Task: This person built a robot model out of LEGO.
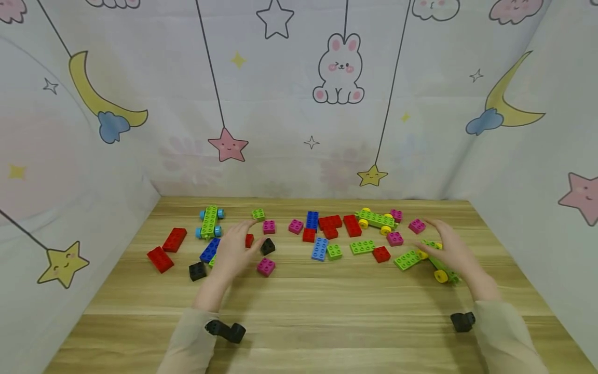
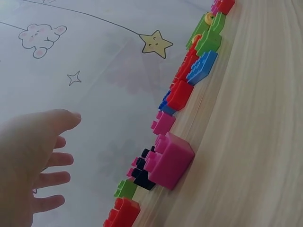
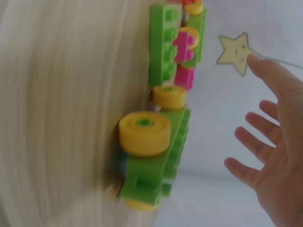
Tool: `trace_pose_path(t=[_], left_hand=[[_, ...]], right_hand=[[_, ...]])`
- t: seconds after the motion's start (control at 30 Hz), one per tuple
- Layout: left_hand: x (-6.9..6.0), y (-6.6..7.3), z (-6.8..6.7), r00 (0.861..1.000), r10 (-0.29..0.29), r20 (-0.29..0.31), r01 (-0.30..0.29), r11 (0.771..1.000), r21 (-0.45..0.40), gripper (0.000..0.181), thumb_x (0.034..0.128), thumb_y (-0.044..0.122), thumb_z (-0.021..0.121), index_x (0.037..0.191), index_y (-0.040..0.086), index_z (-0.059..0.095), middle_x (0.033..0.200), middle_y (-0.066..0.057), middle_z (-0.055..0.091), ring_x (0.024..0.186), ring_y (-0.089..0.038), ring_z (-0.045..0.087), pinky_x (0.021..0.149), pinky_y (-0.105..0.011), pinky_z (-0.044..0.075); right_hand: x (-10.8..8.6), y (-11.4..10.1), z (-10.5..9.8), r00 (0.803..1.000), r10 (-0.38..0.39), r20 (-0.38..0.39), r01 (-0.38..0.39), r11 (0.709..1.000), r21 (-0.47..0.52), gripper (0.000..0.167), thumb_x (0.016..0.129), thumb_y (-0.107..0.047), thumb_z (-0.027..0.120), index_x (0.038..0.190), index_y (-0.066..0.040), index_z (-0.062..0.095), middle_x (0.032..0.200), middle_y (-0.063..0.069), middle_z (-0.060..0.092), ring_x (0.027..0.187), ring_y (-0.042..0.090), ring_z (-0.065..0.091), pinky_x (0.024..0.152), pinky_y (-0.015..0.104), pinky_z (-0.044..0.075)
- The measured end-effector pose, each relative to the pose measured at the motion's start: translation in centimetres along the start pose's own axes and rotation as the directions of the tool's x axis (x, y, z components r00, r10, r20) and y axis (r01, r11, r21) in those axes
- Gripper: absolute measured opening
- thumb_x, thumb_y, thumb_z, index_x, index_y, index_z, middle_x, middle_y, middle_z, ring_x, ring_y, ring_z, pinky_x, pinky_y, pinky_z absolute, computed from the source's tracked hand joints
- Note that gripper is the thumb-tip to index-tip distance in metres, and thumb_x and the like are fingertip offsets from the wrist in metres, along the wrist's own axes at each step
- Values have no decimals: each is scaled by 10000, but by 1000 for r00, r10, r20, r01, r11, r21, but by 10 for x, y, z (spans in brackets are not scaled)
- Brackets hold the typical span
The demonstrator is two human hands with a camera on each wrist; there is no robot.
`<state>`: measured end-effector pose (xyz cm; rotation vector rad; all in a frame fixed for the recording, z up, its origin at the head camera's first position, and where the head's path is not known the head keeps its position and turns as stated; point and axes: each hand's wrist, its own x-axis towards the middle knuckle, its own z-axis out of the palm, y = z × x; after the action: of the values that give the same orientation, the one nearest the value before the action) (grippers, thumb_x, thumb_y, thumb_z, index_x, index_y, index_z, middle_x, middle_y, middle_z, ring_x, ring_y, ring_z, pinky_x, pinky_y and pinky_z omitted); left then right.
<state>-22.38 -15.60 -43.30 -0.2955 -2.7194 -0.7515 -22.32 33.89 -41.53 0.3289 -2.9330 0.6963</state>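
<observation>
Across the far part of the wood-grained table [image 1: 327,317], toy building bricks lie scattered in a loose band, probably so that each can be reached with little in its way. The left hand [image 1: 235,246] hangs over the left cluster, thumb and fingers apart and nothing in its grip; that spread would admit a small brick. Just beside its thumb sits a black brick [image 1: 268,246], with a magenta brick [image 1: 266,267] nearer the person, studs up, a side that likely keeps it steady and ready to join. A dark blue brick [image 1: 210,250] lies to the left of that hand, near a green car with blue wheels [image 1: 210,222] that stands farther back. The right hand [image 1: 450,246] is likewise raised, its grip spread and holding nothing, above a green car with yellow wheels [image 3: 144,172] at the right end of the band. This car stands on its wheels, which lift its body off the wood and would let it roll if nudged. By its far end lies a lime-green brick [image 1: 407,259]; whether they touch I cannot tell. Wrist cameras [image 1: 226,331] sit on the forearms, presumably turned inward to watch each hand's work.
</observation>
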Motion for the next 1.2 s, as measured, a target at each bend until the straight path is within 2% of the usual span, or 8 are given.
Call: trace_pose_path(t=[0.2, 0.47, 0.83, 1.07, 1.2], left_hand=[[-2, -1, -7, 998, -29, 60, 32, 998, -62, 509, 953, 275, 641, 1395, 56, 516, 1400, -180, 543, 1305, -396, 476, 1045, -561, 427], [-5, -3, -12, 997, -36, 67, 44, 991, -128, 506, 949, 238, 651, 1395, 44, 512, 1405, -192, 535, 1327, -401, 454, 1068, -571, 402], [-3, 2, -7, 997, 21, 69, -12, 991, -133, 471, 932, 182, 671, 1351, 9, 545, 1376, -204, 554, 1296, -398, 491, 1049, -547, 432], [-7, 6, -1, 992, 9, 127, 5, 994, -107, 531, 922, 213, 687, 1395, 40, 519, 1424, -190, 518, 1272, -391, 519, 1005, -549, 466], [-9, 6, 1, 992, -4, 127, 17, 995, -101, 536, 921, 222, 689, 1398, 48, 517, 1426, -184, 519, 1245, -384, 543, 991, -549, 475]], right_hand=[[-5, 21, -1, 999, 18, 36, -18, 1000, 4, 698, 908, -227, 696, 1416, 124, 369, 1403, 384, 385, 1240, 566, 397, 1005, 700, 339], [-11, 33, -6, 997, 24, 78, -23, 1000, -6, 695, 873, -211, 732, 1375, 144, 410, 1358, 401, 430, 1176, 573, 452, 937, 687, 403], [-17, 45, -1, 986, 69, 152, -69, 998, -11, 757, 877, -313, 733, 1381, 146, 404, 1354, 397, 441, 1146, 562, 500, 886, 650, 466], [-17, 47, 1, 982, 86, 166, -87, 996, 1, 794, 864, -337, 744, 1379, 155, 393, 1354, 402, 435, 1109, 548, 537, 861, 619, 495], [-17, 46, 1, 979, 97, 181, -101, 995, 9, 794, 861, -338, 745, 1371, 160, 396, 1339, 406, 448, 1079, 530, 565, 847, 596, 511]])
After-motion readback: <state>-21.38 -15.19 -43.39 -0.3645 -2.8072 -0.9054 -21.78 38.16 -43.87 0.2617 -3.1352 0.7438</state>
